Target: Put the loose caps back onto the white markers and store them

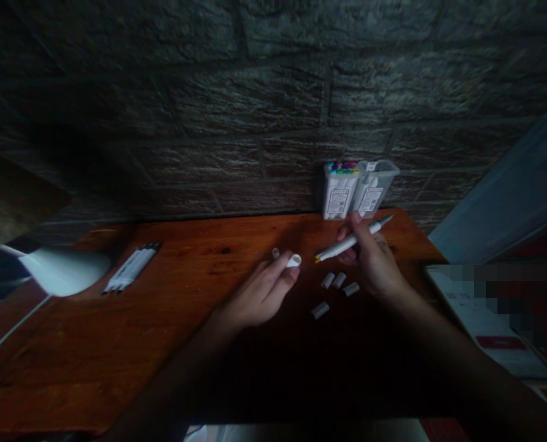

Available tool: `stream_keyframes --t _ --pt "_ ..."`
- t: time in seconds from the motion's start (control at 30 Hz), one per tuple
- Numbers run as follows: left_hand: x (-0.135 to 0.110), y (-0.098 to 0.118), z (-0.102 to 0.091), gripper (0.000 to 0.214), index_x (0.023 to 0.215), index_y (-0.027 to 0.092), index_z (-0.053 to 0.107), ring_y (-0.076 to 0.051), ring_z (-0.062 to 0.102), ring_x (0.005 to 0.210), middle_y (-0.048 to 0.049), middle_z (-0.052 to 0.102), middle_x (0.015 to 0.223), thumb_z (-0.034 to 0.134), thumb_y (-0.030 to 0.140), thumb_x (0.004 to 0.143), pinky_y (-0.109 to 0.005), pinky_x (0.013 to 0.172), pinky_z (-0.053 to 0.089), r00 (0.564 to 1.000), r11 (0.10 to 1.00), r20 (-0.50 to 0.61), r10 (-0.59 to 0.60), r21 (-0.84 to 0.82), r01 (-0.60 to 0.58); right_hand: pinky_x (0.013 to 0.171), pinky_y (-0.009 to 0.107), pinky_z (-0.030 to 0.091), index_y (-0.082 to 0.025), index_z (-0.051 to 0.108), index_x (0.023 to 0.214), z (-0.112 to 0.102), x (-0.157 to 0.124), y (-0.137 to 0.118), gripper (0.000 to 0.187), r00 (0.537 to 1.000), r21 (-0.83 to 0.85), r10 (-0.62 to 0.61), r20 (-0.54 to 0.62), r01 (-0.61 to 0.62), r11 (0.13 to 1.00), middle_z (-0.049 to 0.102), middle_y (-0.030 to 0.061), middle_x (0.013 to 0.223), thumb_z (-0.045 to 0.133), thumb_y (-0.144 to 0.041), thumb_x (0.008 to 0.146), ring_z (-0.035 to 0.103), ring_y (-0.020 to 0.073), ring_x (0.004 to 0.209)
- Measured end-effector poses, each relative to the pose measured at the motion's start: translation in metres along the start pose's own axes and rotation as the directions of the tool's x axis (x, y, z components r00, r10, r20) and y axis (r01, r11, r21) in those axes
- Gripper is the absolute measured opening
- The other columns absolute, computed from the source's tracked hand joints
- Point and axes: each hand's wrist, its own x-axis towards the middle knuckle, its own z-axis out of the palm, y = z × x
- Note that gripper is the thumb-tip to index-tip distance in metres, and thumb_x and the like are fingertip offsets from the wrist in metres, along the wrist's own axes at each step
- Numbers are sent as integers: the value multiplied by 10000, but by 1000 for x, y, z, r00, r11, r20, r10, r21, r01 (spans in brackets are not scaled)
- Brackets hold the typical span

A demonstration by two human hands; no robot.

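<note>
My left hand point(266, 288) is closed around a white marker cap point(294, 261), its hollow end turned to the right. A small whitish piece point(275, 252) shows just beyond its fingers; whether the hand holds it too I cannot make out. My right hand point(369, 255) grips a white marker point(344, 245) at a slant. The marker's bare yellow tip point(318, 259) points down-left towards the cap, a short gap apart from it, and its greyish far end point(386, 220) sticks out up-right. Below the right hand, several loose pale caps point(339, 280) lie on the wooden table point(190, 344).
Against the brick wall point(199, 153) stand a clear case of colourful-ended markers point(340, 193) and a second clear case point(374, 190). Several white markers point(130, 269) lie side by side at left. A white lamp point(70, 270) is further left; a flat panel point(480, 313) sits at right.
</note>
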Motion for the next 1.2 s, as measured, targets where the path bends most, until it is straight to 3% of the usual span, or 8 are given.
stream_keyframes --t 0.27,0.4,0.53,0.67,0.87,1.03,1.1,1.2 --pt "5 -1 0 213 1047 185 596 -140 641 752 -34 686 866 468 341 977 -240 689 487 997 993 -71 25 -115 -33 394 236 246 -207 488 587 -12 9 -8 556 998 25 59 -4 -59 998 391 -55 492 575 -717 791 325 72 403" --pt "6 -3 0 294 1224 178 484 -120 627 683 -29 693 836 484 332 973 -223 629 483 990 976 -139 -6 -218 -25 349 224 208 -205 520 634 -19 10 -7 563 992 -134 128 23 -124 983 483 -38 513 537 -745 795 367 74 386" --pt "7 -6 0 202 1074 177 537 -103 597 632 -36 698 862 517 341 958 -211 589 468 981 975 -192 -8 -219 -35 349 210 257 -187 663 832 -22 8 -4 501 972 -205 222 74 -203 957 520 -37 517 514 -666 859 398 79 387" --pt "10 -12 -1 180 986 177 648 -125 595 690 -13 658 780 630 329 890 -228 648 469 946 992 -325 0 -122 -42 388 185 331 -162 676 879 -22 6 -2 375 929 -175 354 107 -333 927 593 -17 595 682 -529 800 450 66 436" --pt "11 -14 2 195 1000 173 621 -118 600 682 1 649 762 670 306 866 -221 646 470 934 965 -356 -21 -251 -74 399 171 343 -256 609 992 -18 7 -10 354 988 -36 143 -50 -145 989 606 -65 601 777 -442 742 466 76 451" --pt "10 -9 5 158 970 177 681 -110 598 656 5 666 741 670 298 870 -216 630 463 949 966 -314 -16 -251 -67 400 184 334 -229 686 992 -13 1 -23 317 977 311 155 148 -194 930 747 27 913 694 -452 767 426 59 467" --pt "10 -9 7 159 973 179 687 -104 596 638 11 666 730 672 299 870 -211 617 464 953 959 -302 -7 -271 -79 412 184 342 -237 701 992 -11 -1 -21 285 972 317 144 184 -198 928 755 36 1001 711 -402 760 441 57 485" --pt "10 -11 11 156 970 176 690 -100 600 610 15 664 717 680 291 864 -207 597 472 952 950 -306 9 -294 -104 419 192 335 -228 709 907 -7 -2 -10 182 986 206 65 155 -96 974 744 4 784 734 -363 786 403 45 427"
